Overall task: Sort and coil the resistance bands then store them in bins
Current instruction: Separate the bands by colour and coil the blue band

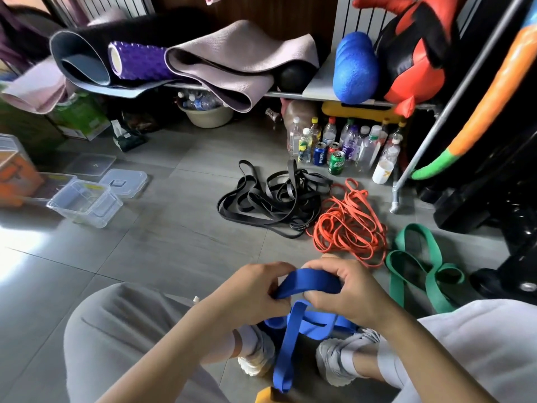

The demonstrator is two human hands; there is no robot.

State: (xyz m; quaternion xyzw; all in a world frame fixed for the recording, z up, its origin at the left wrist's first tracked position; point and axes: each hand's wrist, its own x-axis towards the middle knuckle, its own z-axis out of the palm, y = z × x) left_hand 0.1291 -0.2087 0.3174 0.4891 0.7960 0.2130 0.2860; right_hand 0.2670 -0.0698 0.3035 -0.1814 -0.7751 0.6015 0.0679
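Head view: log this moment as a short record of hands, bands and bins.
left hand: pinches blue band
right hand: pinches blue band too
blue band: top loop held, rest hangs down
black bands: tangled heap on floor
orange bands: tangled heap right of black
green band: loose on floor, far right
clear bin: lidless, floor left

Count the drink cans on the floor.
3, in front of the bottles: a blue can, a red can just right of it, and a green can frontmost. More may hide among the bottles.
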